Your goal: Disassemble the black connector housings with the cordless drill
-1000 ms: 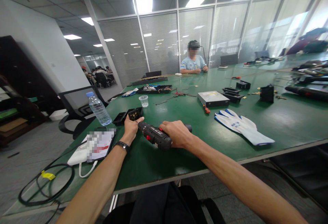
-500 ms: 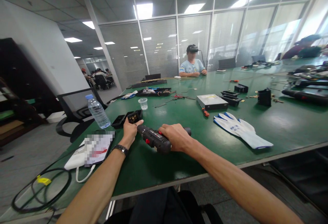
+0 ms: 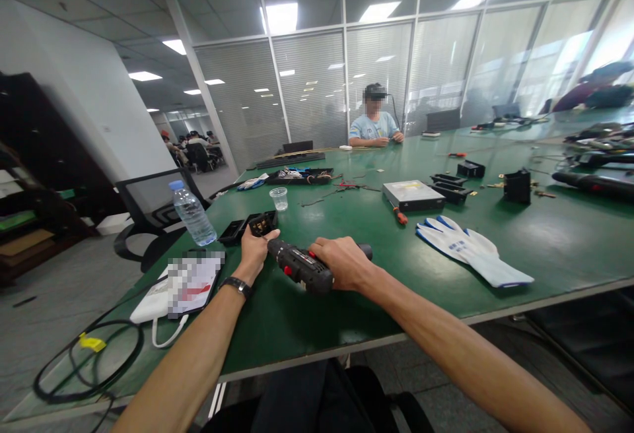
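Observation:
My right hand (image 3: 341,262) is wrapped round a black electric screwdriver (image 3: 300,266) with red buttons, lying almost level above the green table (image 3: 347,301). Its tip points left toward my left hand (image 3: 255,248). That hand is closed by the tool's nose, pinching something too small to make out, and it rests against a small black box part (image 3: 261,224) with brass contacts. A second black part (image 3: 232,230) lies just left of it. A watch sits on my left wrist.
A water bottle (image 3: 193,213), a plastic cup (image 3: 280,197), a white power bank with a phone (image 3: 178,286) and a black cable loop (image 3: 84,360) lie left. White work gloves (image 3: 470,249), a silver drive (image 3: 413,194) and black parts lie right. Another person (image 3: 375,123) sits at the far end.
Both hands and the screwdriver stay together in nearly the same pose; only the view shifts slightly.

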Tool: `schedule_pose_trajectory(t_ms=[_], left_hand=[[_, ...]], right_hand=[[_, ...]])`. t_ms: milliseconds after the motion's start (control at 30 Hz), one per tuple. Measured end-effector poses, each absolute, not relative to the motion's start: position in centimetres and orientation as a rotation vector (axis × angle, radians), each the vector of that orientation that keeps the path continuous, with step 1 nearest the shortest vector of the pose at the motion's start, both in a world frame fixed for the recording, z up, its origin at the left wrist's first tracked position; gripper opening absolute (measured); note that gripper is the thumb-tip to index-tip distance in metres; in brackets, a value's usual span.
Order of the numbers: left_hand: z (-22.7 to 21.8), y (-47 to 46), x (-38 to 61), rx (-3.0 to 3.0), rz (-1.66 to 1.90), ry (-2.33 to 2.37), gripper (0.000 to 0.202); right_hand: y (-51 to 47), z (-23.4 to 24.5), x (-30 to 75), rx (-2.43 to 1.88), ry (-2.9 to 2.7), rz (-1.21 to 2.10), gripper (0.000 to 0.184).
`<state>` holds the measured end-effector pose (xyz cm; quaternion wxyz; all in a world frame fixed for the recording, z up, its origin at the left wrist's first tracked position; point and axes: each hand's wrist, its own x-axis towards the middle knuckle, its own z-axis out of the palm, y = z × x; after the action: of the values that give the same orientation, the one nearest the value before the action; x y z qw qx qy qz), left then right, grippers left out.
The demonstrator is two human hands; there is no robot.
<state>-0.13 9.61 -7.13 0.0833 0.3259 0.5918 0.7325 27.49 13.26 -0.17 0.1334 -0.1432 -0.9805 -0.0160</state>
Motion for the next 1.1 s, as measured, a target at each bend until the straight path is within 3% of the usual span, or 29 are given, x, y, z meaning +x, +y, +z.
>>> schedule_pose_trajectory(t_ms=[1100], left_hand=[[-7.0, 9.7, -0.8, 0.925, 2.202, 1.718, 0.055]], right_hand=[[13.8, 0.8, 28.7, -0.392, -2.826, 0.020, 0.029]])
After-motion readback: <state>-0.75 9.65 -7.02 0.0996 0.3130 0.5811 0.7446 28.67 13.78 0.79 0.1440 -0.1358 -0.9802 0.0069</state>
